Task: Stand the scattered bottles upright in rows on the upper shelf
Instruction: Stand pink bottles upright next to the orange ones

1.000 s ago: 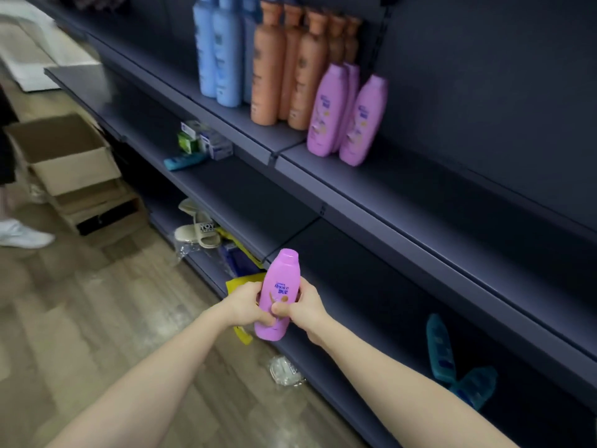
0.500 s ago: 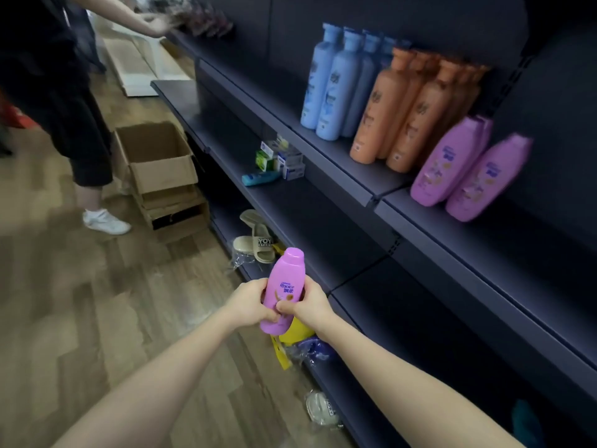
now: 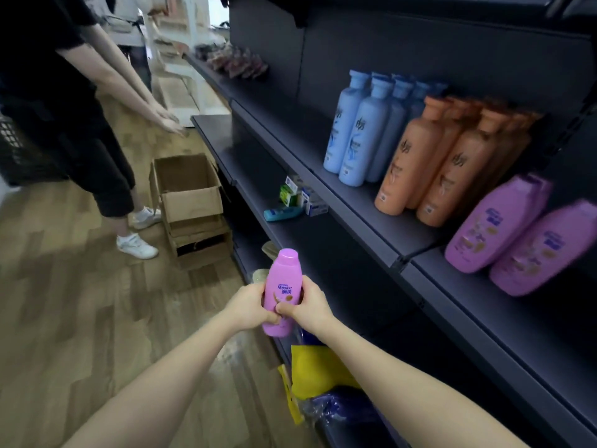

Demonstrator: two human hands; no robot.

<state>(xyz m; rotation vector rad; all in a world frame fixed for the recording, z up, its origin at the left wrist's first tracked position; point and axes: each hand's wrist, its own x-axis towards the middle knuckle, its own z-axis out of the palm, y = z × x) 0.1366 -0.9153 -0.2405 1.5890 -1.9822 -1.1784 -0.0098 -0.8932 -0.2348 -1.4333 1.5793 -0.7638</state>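
I hold a pink bottle (image 3: 283,287) upright in front of the shelving, cap up. My left hand (image 3: 248,307) grips its left side and my right hand (image 3: 307,305) grips its right side, thumbs across the label. On the upper shelf (image 3: 361,202) stand rows of blue bottles (image 3: 358,130) and orange bottles (image 3: 452,163). Right of them, two pink bottles (image 3: 497,224) stand on the adjoining shelf section. The held bottle is below and left of these.
Small boxes and a teal bottle (image 3: 282,213) lie on the middle shelf. Yellow and blue packets (image 3: 316,373) sit on the lowest shelf under my right arm. An open cardboard box (image 3: 190,195) stands on the wood floor. Another person (image 3: 64,92) reaches toward the shelves at left.
The view has swung up and left, bringing the other person and more of the upper shelf into sight. Both hands keep the same hold on the pink bottle.
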